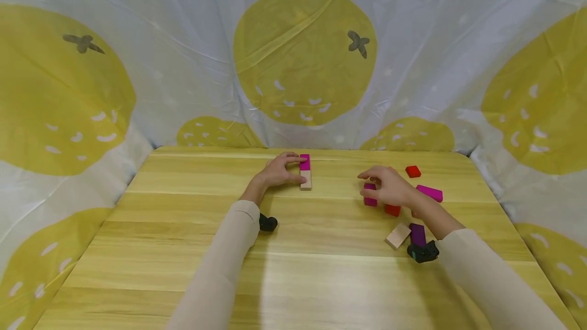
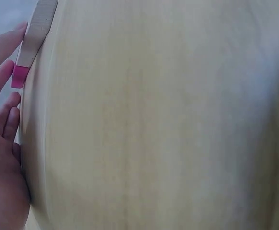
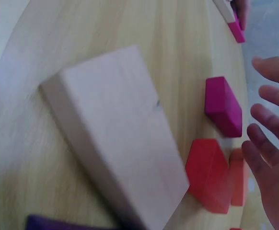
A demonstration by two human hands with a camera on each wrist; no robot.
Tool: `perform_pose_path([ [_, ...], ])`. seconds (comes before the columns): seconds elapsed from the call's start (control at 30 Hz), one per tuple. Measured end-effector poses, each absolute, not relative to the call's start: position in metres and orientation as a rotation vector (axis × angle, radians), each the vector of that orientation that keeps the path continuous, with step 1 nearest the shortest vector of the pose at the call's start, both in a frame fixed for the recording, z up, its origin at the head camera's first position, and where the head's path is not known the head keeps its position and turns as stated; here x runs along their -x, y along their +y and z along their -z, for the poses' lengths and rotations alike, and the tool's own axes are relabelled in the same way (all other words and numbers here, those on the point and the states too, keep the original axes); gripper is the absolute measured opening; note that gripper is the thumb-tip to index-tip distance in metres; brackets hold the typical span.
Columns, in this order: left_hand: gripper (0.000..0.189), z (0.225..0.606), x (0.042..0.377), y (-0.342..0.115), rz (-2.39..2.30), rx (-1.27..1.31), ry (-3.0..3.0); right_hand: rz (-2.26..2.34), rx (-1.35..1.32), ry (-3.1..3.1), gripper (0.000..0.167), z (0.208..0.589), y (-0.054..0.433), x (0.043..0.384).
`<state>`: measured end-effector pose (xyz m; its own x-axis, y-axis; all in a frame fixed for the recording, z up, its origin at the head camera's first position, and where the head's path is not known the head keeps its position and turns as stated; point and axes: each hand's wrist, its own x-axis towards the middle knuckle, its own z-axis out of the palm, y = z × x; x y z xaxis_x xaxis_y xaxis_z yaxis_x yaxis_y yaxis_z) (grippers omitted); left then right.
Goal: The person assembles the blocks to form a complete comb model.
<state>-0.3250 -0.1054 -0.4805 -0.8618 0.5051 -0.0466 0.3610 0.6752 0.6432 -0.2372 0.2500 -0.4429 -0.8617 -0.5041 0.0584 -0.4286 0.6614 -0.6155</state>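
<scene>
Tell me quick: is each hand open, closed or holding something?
Left hand: open, touching the bare wooden block and pink block.
Right hand: open, holding nothing, near a magenta block.

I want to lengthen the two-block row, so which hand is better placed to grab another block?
Probably your right hand: it's near the magenta block and a red block, while your left hand is at the row, farther from those.
</scene>
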Motion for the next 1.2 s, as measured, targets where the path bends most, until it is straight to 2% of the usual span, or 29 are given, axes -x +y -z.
perform_pose_path([
  [0.33,0.075,0.479,0.323,-0.099,-0.970,-0.688,2.661,0.821,0.730,2.800,0.069,0.453,0.271,0.231],
  [0.73,0.075,0.480,0.325,-0.098,-0.942,-0.703,2.655,0.748,0.780,2.796,0.067,0.454,0.263,0.231],
  [1.2,0.072,0.477,0.325,-0.102,-0.923,-0.690,2.678,0.867,0.888,2.776,0.063,0.456,0.198,0.235],
])
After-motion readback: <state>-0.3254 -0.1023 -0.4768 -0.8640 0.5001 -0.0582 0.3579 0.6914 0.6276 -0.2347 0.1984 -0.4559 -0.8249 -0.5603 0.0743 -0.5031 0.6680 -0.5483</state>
